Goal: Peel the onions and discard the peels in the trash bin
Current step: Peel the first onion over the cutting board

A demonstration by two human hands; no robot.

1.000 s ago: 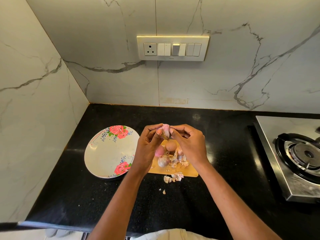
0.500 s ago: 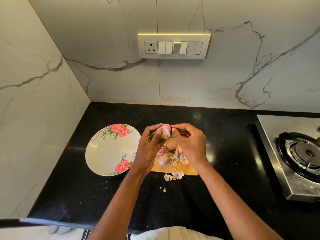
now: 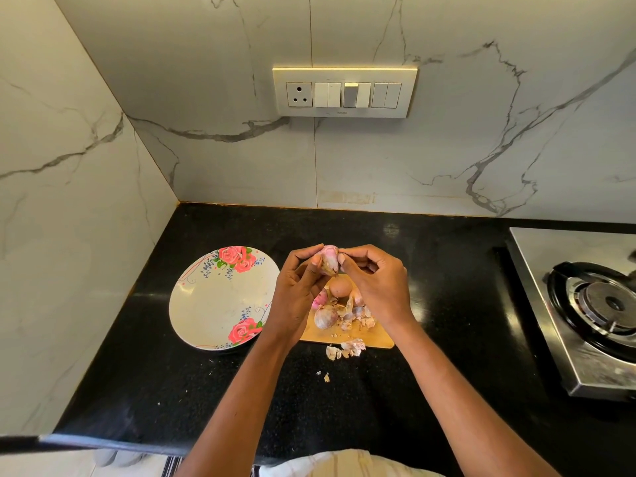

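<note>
I am seeing the onion (image 3: 329, 259) turning slightly between both pinching hands since a second ago, left hand (image 3: 298, 295) gripping, right hand (image 3: 373, 283) fingertips still nipping skin, so peeling is continuing

Head camera, looking forward and down

One wide-angle view from above, close over the black countertop (image 3: 430, 270), facing the marble corner walls (image 3: 447, 160); stove (image 3: 592, 304) at right edge.

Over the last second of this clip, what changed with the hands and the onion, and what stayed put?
Very little changed. Both hands, left hand and right hand, still pinch the same onion above the board; the fingers only shifted slightly on its skin, and no peel visibly came away. Nothing was let go. The onions and peels on the board, the peels on the counter and the plate stayed where they were.
</note>
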